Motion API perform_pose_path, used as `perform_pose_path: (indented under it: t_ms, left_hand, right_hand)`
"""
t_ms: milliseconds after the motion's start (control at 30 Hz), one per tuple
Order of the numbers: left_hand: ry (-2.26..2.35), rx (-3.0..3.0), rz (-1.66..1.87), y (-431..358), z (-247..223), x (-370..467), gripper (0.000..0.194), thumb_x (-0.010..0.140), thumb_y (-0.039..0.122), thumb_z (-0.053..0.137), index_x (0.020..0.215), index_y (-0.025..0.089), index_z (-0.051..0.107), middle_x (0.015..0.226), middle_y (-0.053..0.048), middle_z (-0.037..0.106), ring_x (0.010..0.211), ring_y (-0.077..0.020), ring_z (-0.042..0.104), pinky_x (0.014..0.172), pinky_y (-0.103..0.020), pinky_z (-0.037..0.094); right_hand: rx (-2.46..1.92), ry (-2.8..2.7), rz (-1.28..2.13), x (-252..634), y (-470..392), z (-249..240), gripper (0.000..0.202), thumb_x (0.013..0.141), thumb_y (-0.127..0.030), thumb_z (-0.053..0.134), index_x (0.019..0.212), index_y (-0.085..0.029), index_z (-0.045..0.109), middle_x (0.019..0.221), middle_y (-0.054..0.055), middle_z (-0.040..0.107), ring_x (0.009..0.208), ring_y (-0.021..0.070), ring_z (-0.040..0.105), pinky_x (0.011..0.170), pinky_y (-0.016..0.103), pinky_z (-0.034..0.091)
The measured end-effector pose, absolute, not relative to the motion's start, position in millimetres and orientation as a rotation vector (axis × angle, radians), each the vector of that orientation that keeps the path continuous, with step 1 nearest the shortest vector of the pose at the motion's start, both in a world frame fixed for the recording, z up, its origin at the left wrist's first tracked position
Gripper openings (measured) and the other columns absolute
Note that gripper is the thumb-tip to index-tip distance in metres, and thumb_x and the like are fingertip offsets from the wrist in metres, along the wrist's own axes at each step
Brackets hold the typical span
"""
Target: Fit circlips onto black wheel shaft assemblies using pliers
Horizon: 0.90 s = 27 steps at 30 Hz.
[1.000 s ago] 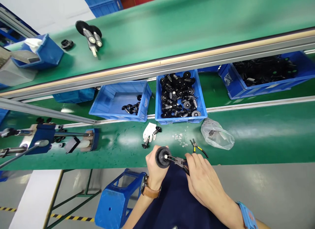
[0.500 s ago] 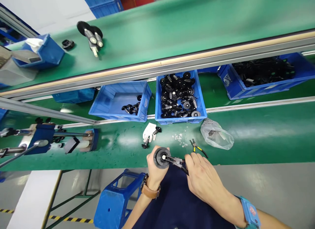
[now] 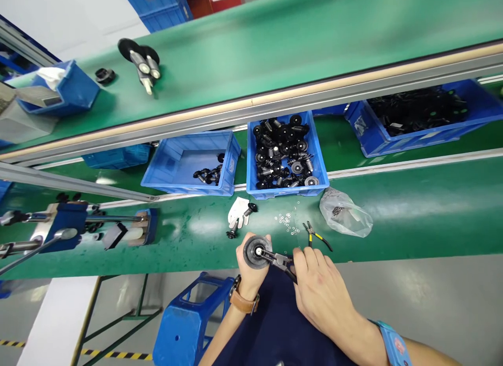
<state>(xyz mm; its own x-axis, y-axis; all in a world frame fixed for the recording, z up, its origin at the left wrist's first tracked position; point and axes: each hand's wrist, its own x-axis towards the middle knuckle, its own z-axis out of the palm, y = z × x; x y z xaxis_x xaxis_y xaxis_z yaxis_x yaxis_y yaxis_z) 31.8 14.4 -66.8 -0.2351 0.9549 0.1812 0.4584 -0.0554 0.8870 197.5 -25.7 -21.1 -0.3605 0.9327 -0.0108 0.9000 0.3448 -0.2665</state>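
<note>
My left hand point(image 3: 250, 271) is closed around a round black part point(image 3: 250, 257) with a pale shaft end at its centre. In my right hand point(image 3: 322, 282) is a pair of pliers point(image 3: 280, 260), whose jaw tips touch the middle of that part. My fingers cover most of the plier handles. Beyond my hands, small pale rings point(image 3: 285, 219) lie scattered on the bench, beside a second pair of pliers point(image 3: 314, 235) with yellow and black handles. A white glove point(image 3: 238, 211) lies there too, with two black-and-grey shafted parts point(image 3: 232, 231) at it.
Behind the bench stand a blue bin point(image 3: 320, 167) full of black parts, another bin point(image 3: 173, 185) holding several, and a dark-filled bin point(image 3: 416, 140) at right. A clear plastic bag point(image 3: 353, 219) lies at right, a press-like fixture point(image 3: 74, 224) at left. A blue stool point(image 3: 178, 324) stands below.
Hardly anything differs. Both hands, with the part and the pliers, stay nearly in place while the camera view shifts slightly. The plier tips remain at the part's centre.
</note>
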Motion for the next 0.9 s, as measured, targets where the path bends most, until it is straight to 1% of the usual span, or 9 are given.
perform_pose_path:
  t_ms: [67,133,267,433,567,633,733,833,900]
  left_hand:
    - [1.699,1.466,1.274,17.5,-66.7,35.4,0.032,0.088,0.027,0.07,0.067,0.021,0.047,0.057,0.006,0.051,0.052,-0.0101,0.049,0.053,-0.022,0.046]
    - [1.702,1.421,1.279,19.7,-65.9,39.2,0.033,0.088,0.029,0.07,0.066,0.022,0.045,0.056,0.006,0.05,0.051,-0.0104,0.048,0.052,-0.023,0.046]
    - [1.706,1.344,1.274,19.9,-63.2,43.3,0.035,0.087,0.032,0.069,0.066,0.024,0.042,0.056,0.007,0.045,0.05,-0.0106,0.044,0.052,-0.025,0.047]
    - [1.655,1.315,1.241,17.2,-59.1,42.7,0.034,0.088,0.035,0.069,0.067,0.024,0.044,0.057,0.007,0.046,0.05,-0.0112,0.042,0.051,-0.027,0.048]
    - [1.652,1.282,1.212,14.2,-61.7,41.4,0.036,0.087,0.038,0.072,0.068,0.023,0.045,0.06,0.006,0.047,0.054,-0.0111,0.044,0.055,-0.026,0.048]
    - [1.645,1.247,1.204,11.9,-65.2,41.3,0.036,0.086,0.04,0.072,0.069,0.023,0.046,0.061,0.006,0.047,0.056,-0.0113,0.045,0.056,-0.025,0.048]
    - [1.601,1.168,1.199,8.1,-69.7,42.4,0.035,0.088,0.04,0.072,0.071,0.023,0.046,0.063,0.006,0.047,0.056,-0.0111,0.044,0.057,-0.025,0.046]
    - [1.527,1.102,1.205,4.3,-72.6,43.7,0.033,0.089,0.035,0.073,0.073,0.022,0.047,0.064,0.006,0.046,0.057,-0.0106,0.043,0.057,-0.025,0.046]
    - [1.495,1.083,1.21,2.1,-74.4,43.8,0.031,0.089,0.032,0.073,0.074,0.022,0.047,0.065,0.006,0.045,0.057,-0.0105,0.043,0.057,-0.025,0.045]
  right_hand:
    - [-1.665,-2.356,0.449,201.3,-19.6,-28.1,0.047,0.088,-0.014,0.052,0.135,-0.014,0.044,0.105,0.012,0.059,0.093,0.0296,0.056,0.081,0.043,0.047]
    - [-1.692,-2.207,0.598,211.2,-7.7,-48.4,0.045,0.096,-0.021,0.05,0.14,-0.015,0.041,0.115,0.014,0.059,0.104,0.0299,0.057,0.089,0.043,0.048]
    - [-2.213,-1.946,0.845,245.7,20.4,-126.6,0.032,0.105,-0.034,0.04,0.13,-0.016,0.05,0.122,0.014,0.062,0.114,0.0254,0.06,0.094,0.034,0.047]
    - [-2.659,-1.745,0.784,284.7,20.5,-213.8,0.041,0.1,-0.033,0.048,0.123,0.0,0.057,0.109,0.029,0.064,0.106,0.0376,0.064,0.084,0.042,0.048]
    - [-2.693,-1.769,0.643,289.7,0.9,-237.0,0.058,0.102,-0.043,0.045,0.134,0.005,0.05,0.124,0.037,0.055,0.12,0.0444,0.055,0.09,0.049,0.044]
    - [-2.616,-1.853,0.628,282.7,-6.1,-242.6,0.058,0.102,-0.046,0.043,0.138,-0.001,0.049,0.129,0.032,0.054,0.123,0.0416,0.051,0.093,0.048,0.042]
    - [-2.529,-1.945,0.686,266.0,-11.4,-252.1,0.057,0.098,-0.05,0.053,0.134,-0.006,0.053,0.123,0.025,0.058,0.117,0.0365,0.052,0.091,0.043,0.042]
    - [-2.528,-1.948,0.733,252.4,-12.9,-260.6,0.053,0.093,-0.043,0.063,0.127,-0.004,0.056,0.12,0.026,0.058,0.114,0.0376,0.052,0.088,0.043,0.042]
    - [-2.53,-1.931,0.764,249.1,-12.1,-263.0,0.044,0.093,-0.036,0.061,0.122,-0.003,0.058,0.12,0.027,0.058,0.114,0.039,0.051,0.088,0.044,0.042]
